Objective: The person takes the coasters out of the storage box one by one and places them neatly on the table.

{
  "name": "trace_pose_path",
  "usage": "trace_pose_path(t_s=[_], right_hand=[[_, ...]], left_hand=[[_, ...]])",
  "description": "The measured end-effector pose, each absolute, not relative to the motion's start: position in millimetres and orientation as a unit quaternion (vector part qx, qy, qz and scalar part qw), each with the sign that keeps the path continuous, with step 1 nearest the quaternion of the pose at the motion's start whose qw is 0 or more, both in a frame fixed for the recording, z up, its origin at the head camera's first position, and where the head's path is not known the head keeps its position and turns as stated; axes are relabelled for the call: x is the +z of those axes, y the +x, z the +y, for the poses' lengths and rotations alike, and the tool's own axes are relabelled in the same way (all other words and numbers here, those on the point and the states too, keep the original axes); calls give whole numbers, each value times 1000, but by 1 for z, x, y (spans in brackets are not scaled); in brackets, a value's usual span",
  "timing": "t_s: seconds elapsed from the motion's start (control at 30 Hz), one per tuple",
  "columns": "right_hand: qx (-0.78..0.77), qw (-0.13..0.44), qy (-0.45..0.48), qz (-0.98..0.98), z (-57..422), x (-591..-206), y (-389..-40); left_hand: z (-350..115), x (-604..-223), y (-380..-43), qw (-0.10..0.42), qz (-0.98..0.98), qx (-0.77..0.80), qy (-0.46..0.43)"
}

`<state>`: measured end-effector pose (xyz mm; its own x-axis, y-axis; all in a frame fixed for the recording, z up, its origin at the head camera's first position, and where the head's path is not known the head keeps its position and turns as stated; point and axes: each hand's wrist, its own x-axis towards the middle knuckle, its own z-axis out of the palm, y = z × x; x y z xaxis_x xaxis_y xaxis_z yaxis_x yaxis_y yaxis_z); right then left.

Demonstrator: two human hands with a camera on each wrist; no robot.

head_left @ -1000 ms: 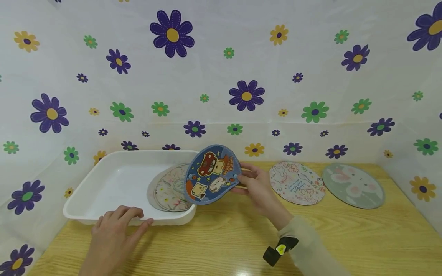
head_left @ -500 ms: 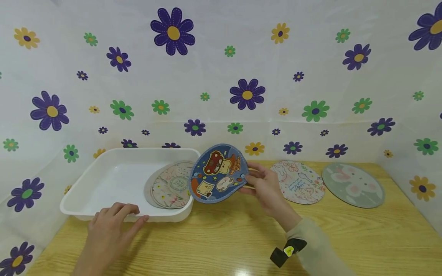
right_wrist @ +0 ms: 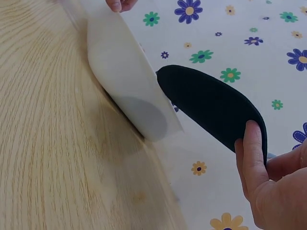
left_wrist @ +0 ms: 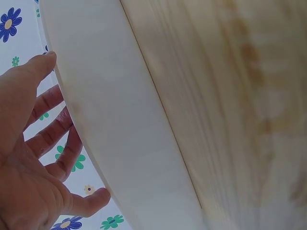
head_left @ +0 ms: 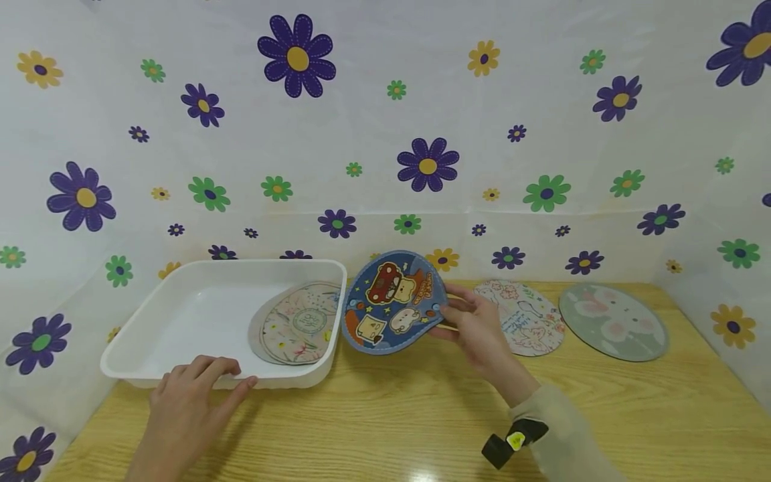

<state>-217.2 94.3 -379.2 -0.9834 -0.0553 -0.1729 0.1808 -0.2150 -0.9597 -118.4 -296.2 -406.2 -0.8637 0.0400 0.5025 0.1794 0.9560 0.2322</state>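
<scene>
My right hand point(head_left: 478, 328) pinches the right edge of a blue round mat point(head_left: 391, 304) printed with cartoon figures. The mat is raised and tilted just right of the white tray point(head_left: 175, 321), and bows a little near the grip. In the right wrist view its dark underside point(right_wrist: 211, 103) shows, with fingers laid against it. My left hand point(head_left: 193, 408) rests on the tray's near rim with relaxed, spread fingers; the left wrist view shows the fingertips point(left_wrist: 101, 194) right at that rim. Inside the tray, at its right end, a flowered round mat point(head_left: 301, 328) overlaps other pale ones.
A pink-and-white round mat point(head_left: 530, 321) lies on the wooden table point(head_left: 373, 428) at the back right, partly behind my right hand. Beside it lies a grey-green round mat point(head_left: 614, 321) with a bunny face. A flower-print sheet point(head_left: 361, 120) hangs behind and at both sides.
My right hand has carried the blue mat rightward, from overlapping the tray's corner to just beside it. The tray has shifted slightly left, with my left hand still at its rim.
</scene>
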Motion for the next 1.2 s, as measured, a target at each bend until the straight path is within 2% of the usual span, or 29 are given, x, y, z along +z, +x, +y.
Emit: trace_pose_path(t_s=[0.43,1.2], right_hand=[[-776,64,64,625,105,-387,-224],[-783,59,111,609,110,-404,-242]], left_hand=[[-296,-405,-116,238,-960,-136,-53],[-296,-405,-117,249,-956,-145,-58]])
